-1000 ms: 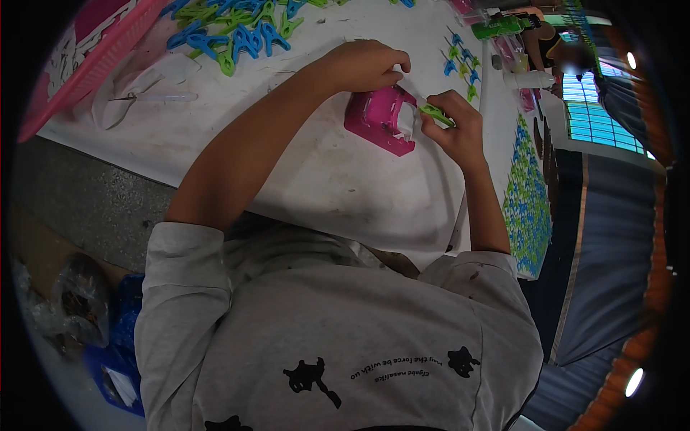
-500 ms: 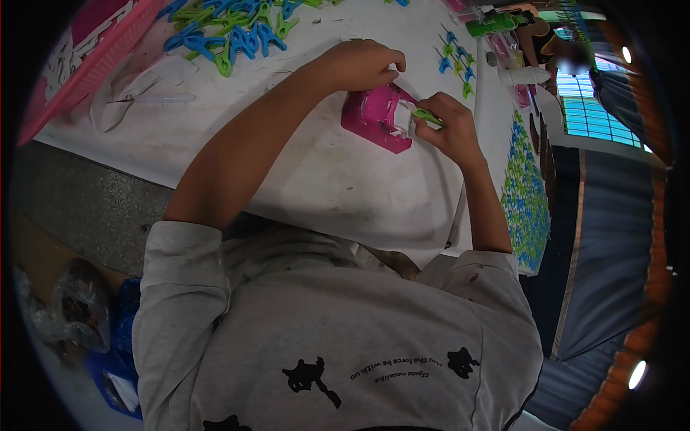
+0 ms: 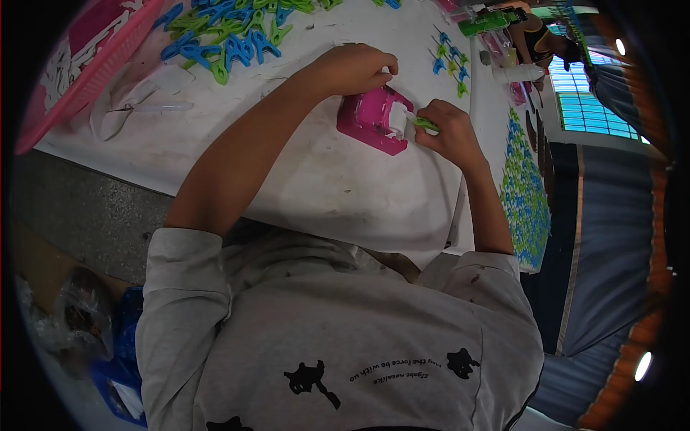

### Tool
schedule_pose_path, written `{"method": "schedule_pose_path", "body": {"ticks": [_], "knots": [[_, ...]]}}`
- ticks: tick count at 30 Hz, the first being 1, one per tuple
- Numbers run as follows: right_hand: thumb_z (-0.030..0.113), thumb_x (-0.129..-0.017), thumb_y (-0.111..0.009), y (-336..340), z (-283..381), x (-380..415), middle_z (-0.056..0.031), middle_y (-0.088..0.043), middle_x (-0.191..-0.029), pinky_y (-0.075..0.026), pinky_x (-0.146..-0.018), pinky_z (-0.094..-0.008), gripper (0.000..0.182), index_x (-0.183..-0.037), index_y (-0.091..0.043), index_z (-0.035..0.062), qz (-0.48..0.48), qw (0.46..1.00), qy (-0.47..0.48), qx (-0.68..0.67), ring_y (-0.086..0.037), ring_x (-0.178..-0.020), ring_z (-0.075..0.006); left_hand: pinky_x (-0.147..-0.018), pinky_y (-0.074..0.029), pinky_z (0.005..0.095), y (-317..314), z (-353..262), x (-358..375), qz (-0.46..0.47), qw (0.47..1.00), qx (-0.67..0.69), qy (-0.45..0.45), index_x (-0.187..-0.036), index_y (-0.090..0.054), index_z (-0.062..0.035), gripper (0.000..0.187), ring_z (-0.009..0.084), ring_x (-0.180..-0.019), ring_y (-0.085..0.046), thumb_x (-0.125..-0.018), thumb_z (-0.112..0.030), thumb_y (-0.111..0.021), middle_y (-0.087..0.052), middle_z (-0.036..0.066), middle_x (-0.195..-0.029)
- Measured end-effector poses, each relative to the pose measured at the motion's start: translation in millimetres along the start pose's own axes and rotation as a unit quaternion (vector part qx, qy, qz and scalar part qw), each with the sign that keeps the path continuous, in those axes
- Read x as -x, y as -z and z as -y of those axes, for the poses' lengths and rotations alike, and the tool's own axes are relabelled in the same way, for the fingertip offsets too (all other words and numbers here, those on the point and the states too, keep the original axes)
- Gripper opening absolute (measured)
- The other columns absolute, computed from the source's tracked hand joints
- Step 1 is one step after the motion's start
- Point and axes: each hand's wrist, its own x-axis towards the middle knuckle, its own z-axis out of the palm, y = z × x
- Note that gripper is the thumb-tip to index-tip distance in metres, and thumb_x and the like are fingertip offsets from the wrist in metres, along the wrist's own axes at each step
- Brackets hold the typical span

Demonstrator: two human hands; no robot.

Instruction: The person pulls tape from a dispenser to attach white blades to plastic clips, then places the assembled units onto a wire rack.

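Pink block (image 3: 368,117) with white insert

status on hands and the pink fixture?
Left hand rests atop pink fixture. Right hand pinches green clip at its white end. Nothing between them.

White-covered table (image 3: 345,179) with pink jig (image 3: 370,118), blue and green clips (image 3: 223,32), scissors (image 3: 136,108), pink basket (image 3: 79,65).
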Motion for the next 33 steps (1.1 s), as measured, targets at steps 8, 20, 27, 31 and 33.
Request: {"method": "schedule_pose_path", "body": {"ticks": [8,20,27,31,33], "knots": [[0.012,-0.065,-0.069,1.0,-4.1,5.0,-0.0112,-0.06,-0.078,-0.052,-0.067,-0.0385,0.021,-0.084,-0.068,0.002,0.054,0.996,-0.019,0.066,-0.063,-0.073,-0.0294,-0.075,-0.053,0.0377,-0.6,0.9,-1.1,-0.002,1.0,0.005,-0.01,-0.11,-0.067,-0.0079,0.021,0.0278,-0.084,-0.068,-0.093,-0.018,-0.059,-0.071,0.013,-0.093],[0.011,-0.067,-0.069,13.3,0.4,4.9,-0.0116,-0.06,-0.079,-0.051,-0.065,-0.0377,0.02,-0.085,-0.066,0.0012,0.049,0.994,-0.036,0.088,-0.061,-0.07,-0.0297,-0.076,-0.053,0.0382,1.8,0.6,-0.5,0.0,1.0,0.011,-0.012,-0.109,-0.067,-0.0082,0.02,0.0281,-0.085,-0.067,-0.092,-0.018,-0.06,-0.071,0.013,-0.094],[0.014,-0.079,-0.07,-5.7,-45.3,17.7,-0.009,-0.066,-0.081,-0.049,-0.067,-0.031,0.019,-0.091,-0.069,-0.0008,-0.261,0.933,-0.238,-0.075,-0.062,-0.071,-0.0193,-0.08,-0.052,0.0395,4.2,0.5,1.0,-0.011,0.999,0.019,-0.028,-0.107,-0.066,-0.0086,0.021,0.0289,-0.085,-0.067,-0.091,-0.02,-0.06,-0.07,0.011,-0.093],[0.019,-0.089,-0.067,-50.0,-96.6,14.8,-0.0033,-0.064,-0.079,-0.045,-0.067,-0.0252,0.023,-0.097,-0.067,-0.0033,-0.462,0.756,-0.355,-0.298,-0.054,-0.069,-0.0113,-0.077,-0.051,0.0377,9.7,-12.5,0.0,0.01,0.999,0.036,0.018,-0.105,-0.067,-0.0073,0.018,0.0266,-0.081,-0.066,-0.091,-0.017,-0.062,-0.069,0.011,-0.09],[0.02,-0.092,-0.065,-66.7,-109.2,14.0,-0.0003,-0.061,-0.078,-0.043,-0.064,-0.0223,0.025,-0.099,-0.067,-0.0034,-0.514,0.684,-0.387,-0.342,-0.051,-0.069,-0.008,-0.073,-0.051,0.0365,13.3,-19.0,-1.5,0.031,0.997,0.058,0.048,-0.105,-0.067,-0.007,0.018,0.0249,-0.078,-0.065,-0.091,-0.016,-0.062,-0.068,0.011,-0.088]]}}
